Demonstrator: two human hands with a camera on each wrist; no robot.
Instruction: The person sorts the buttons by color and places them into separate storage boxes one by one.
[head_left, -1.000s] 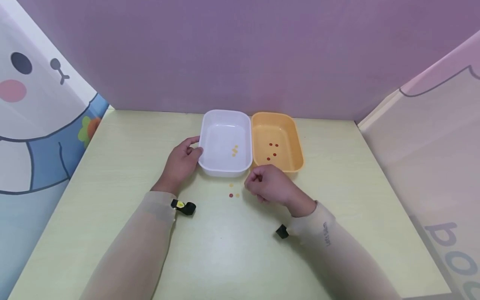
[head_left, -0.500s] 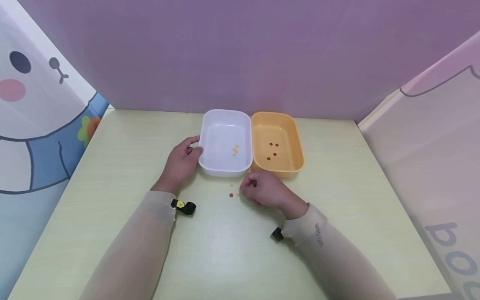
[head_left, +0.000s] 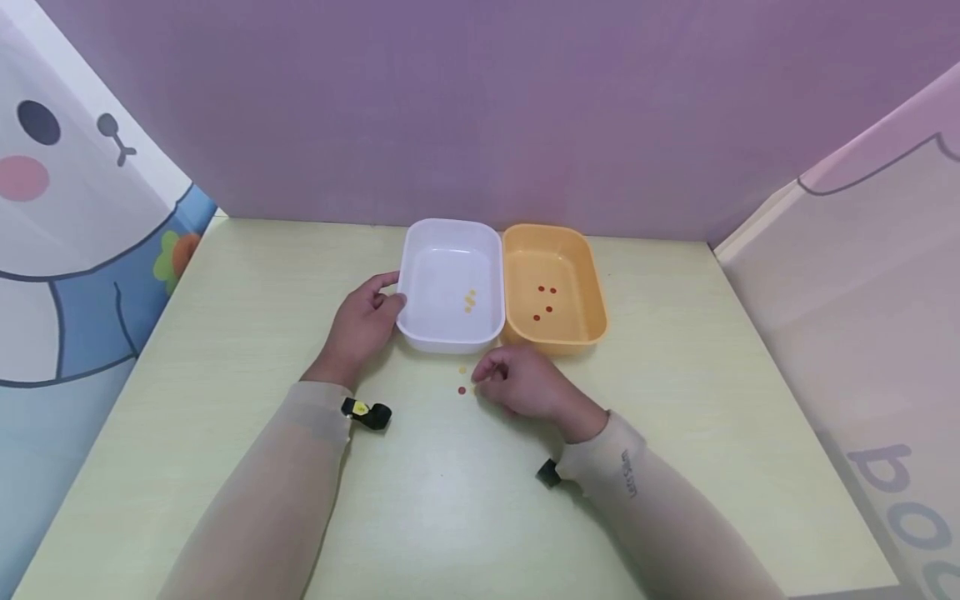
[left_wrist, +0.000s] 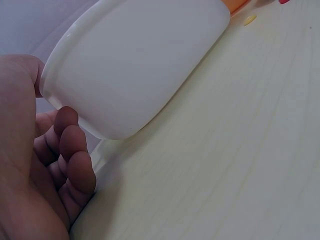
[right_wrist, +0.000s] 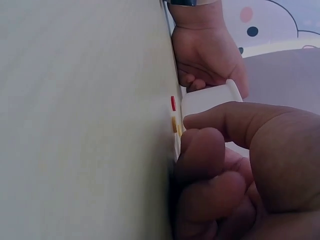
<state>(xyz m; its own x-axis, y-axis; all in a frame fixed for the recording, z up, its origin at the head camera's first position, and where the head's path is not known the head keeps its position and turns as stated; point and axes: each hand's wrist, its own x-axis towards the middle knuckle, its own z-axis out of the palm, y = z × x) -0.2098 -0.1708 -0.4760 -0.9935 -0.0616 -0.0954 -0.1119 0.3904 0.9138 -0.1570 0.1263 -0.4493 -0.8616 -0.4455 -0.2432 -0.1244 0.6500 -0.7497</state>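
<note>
My left hand holds the white plastic tray by its left rim, with the thumb over the edge and the other fingers curled beside the wall in the left wrist view. Several small yellow discs lie in that tray. My right hand is low over the table, fingers bent, thumb and forefinger slightly apart with nothing between them. Close by its fingertips lie a red disc and a yellow disc; another yellow disc is mostly hidden by the hand in the head view.
An orange tray stands against the white tray's right side and holds several red discs. Both trays are near the back of the pale table, before a purple panel. Printed cloth panels flank the table.
My right hand has moved left and slightly toward me, away from the orange tray to the loose discs, covering one yellow disc. My left hand has stayed on the white tray.
</note>
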